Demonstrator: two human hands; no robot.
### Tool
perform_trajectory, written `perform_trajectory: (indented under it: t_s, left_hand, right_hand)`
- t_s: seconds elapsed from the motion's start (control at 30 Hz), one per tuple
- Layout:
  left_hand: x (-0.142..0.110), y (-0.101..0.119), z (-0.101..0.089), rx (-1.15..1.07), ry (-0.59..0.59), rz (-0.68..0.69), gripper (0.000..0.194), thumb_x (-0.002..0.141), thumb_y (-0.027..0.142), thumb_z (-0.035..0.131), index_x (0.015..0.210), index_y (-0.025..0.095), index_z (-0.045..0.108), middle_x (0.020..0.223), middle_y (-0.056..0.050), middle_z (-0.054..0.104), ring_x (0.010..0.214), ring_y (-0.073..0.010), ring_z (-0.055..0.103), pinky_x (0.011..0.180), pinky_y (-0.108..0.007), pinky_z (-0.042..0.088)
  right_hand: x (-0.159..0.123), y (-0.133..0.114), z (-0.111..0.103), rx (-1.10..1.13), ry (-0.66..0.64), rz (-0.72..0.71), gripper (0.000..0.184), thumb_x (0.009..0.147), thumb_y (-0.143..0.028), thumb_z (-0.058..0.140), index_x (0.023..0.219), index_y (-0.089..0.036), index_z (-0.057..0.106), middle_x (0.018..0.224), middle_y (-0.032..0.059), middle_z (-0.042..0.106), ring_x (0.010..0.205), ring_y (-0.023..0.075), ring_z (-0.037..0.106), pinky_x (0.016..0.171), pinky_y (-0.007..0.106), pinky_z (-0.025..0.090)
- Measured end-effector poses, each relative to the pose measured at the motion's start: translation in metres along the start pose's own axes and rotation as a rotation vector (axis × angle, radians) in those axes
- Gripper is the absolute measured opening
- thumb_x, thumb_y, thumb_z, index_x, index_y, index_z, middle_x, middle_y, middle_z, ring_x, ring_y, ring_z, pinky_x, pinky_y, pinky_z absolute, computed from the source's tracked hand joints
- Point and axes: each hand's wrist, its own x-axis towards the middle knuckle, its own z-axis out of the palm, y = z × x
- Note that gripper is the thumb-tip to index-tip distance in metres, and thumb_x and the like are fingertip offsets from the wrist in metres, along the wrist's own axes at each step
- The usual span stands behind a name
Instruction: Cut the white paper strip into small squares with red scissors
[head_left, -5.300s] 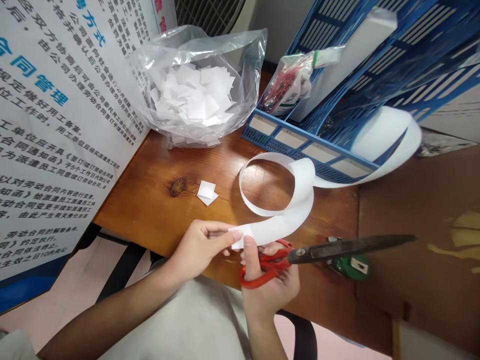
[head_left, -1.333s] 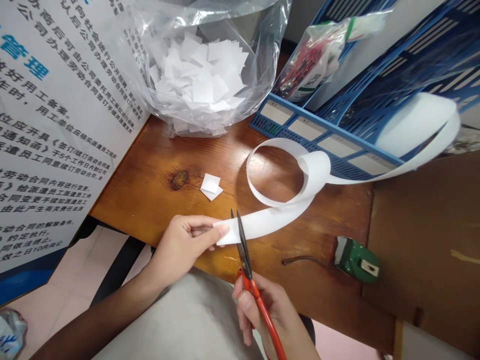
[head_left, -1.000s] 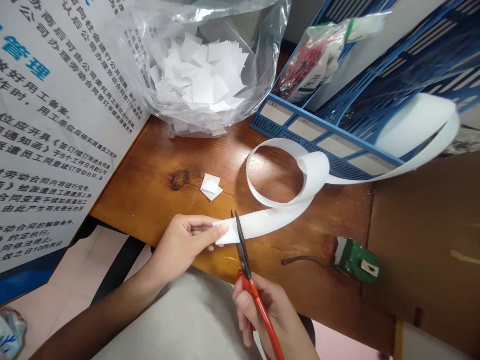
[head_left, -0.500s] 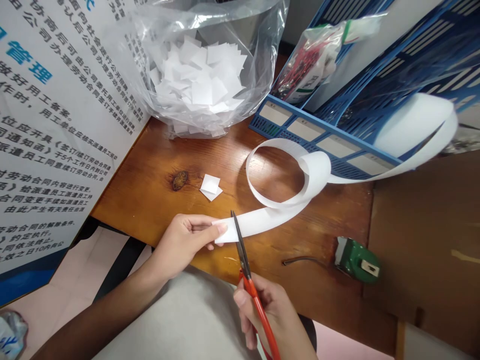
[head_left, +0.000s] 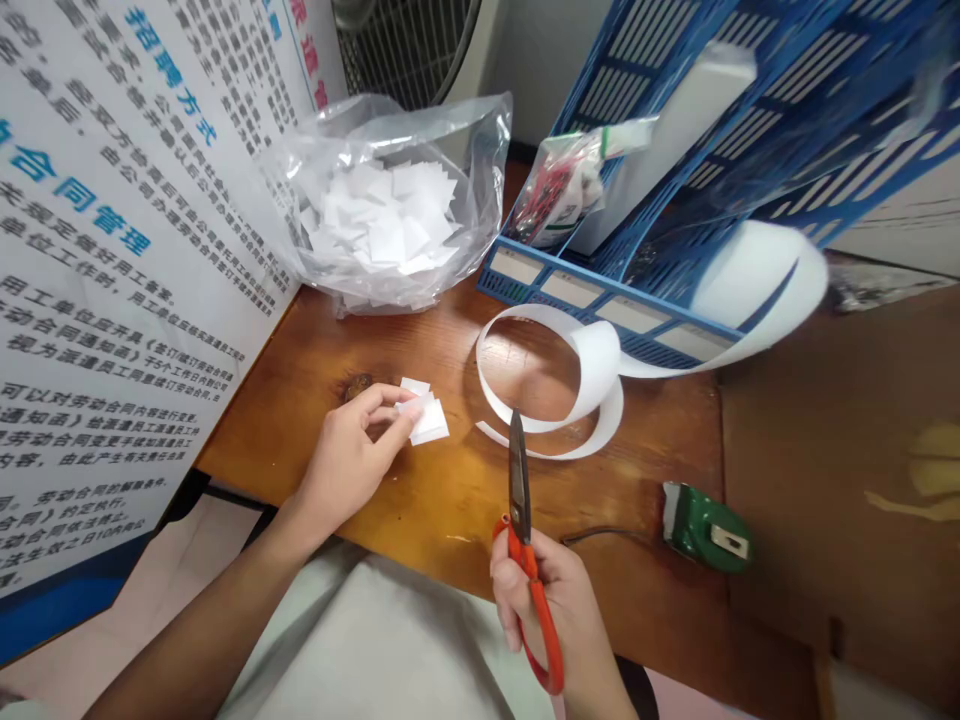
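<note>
My left hand [head_left: 349, 465] pinches a small white cut piece [head_left: 417, 403] between thumb and fingers, over a few similar white squares [head_left: 432, 424] on the wooden table. Whether the pinched piece rests on them, I cannot tell. Orange-handled scissors [head_left: 519, 480] are gripped in my right hand [head_left: 562, 590], their dark blades together and pointing away from me. Just beyond the blade tips lies a curled white strip [head_left: 600, 365], its cut end free on the table. The strip's other part loops up over a blue file rack [head_left: 574, 270].
A clear plastic bag [head_left: 480, 190] full of white squares stands at the back, beside a printed board [head_left: 150, 330] on the left. A green tape measure [head_left: 709, 527] sits at the right. The rack holds a bag with red items [head_left: 559, 185].
The strip's end is cut through, and my left hand has carried the severed piece up-left to the small pile. My scissors have closed and come away from the strip. The view has shifted.
</note>
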Motion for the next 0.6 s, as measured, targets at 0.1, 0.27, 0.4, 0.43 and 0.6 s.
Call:
perform_trajectory:
  t_s: [0.1, 0.27, 0.4, 0.43, 0.6]
  left_hand:
    - [0.018, 0.003, -0.003, 0.173, 0.050, 0.177, 0.022, 0.098, 0.040, 0.061, 0.100, 0.020, 0.069, 0.098, -0.004, 0.077, 0.087, -0.0176, 0.072, 0.078, -0.025, 0.051]
    - [0.039, 0.010, -0.004, 0.357, 0.089, 0.338, 0.019, 0.097, 0.033, 0.061, 0.097, 0.019, 0.073, 0.105, -0.007, 0.075, 0.093, -0.0196, 0.069, 0.083, -0.027, 0.052]
    - [0.048, 0.013, -0.004, 0.382, 0.073, 0.301, 0.021, 0.100, 0.035, 0.056, 0.101, 0.020, 0.070, 0.094, -0.004, 0.077, 0.084, -0.0186, 0.069, 0.078, -0.026, 0.049]
    - [0.049, 0.013, -0.005, 0.395, 0.077, 0.302, 0.021, 0.100, 0.036, 0.055, 0.102, 0.021, 0.069, 0.095, -0.004, 0.077, 0.084, -0.0189, 0.069, 0.077, -0.026, 0.049]
    - [0.057, 0.005, -0.012, 0.506, 0.001, 0.309, 0.021, 0.101, 0.034, 0.051, 0.103, 0.021, 0.068, 0.098, -0.006, 0.076, 0.089, -0.0221, 0.071, 0.080, -0.030, 0.049]
  right_hand:
    - [0.010, 0.014, -0.002, 0.042, -0.002, -0.082, 0.060, 0.078, -0.077, 0.070, 0.070, -0.022, 0.049, 0.043, -0.0081, 0.042, 0.031, 0.0061, 0.034, 0.033, 0.019, 0.028]
    - [0.014, 0.025, 0.000, 0.094, -0.022, -0.126, 0.062, 0.074, -0.078, 0.072, 0.069, -0.021, 0.048, 0.044, -0.0078, 0.042, 0.032, 0.0054, 0.034, 0.034, 0.018, 0.024]
    - [0.010, 0.018, 0.003, 0.171, 0.036, -0.163, 0.061, 0.078, -0.076, 0.072, 0.071, -0.020, 0.049, 0.046, -0.0088, 0.042, 0.033, 0.0035, 0.032, 0.037, 0.017, 0.022]
    - [0.010, 0.016, 0.003, 0.188, 0.041, -0.169, 0.061, 0.078, -0.076, 0.072, 0.072, -0.020, 0.050, 0.046, -0.0090, 0.042, 0.033, 0.0030, 0.032, 0.037, 0.017, 0.021]
    - [0.016, 0.023, 0.000, 0.255, 0.007, -0.177, 0.061, 0.079, -0.077, 0.072, 0.075, -0.020, 0.050, 0.046, -0.0099, 0.040, 0.033, 0.0033, 0.030, 0.034, 0.016, 0.021]
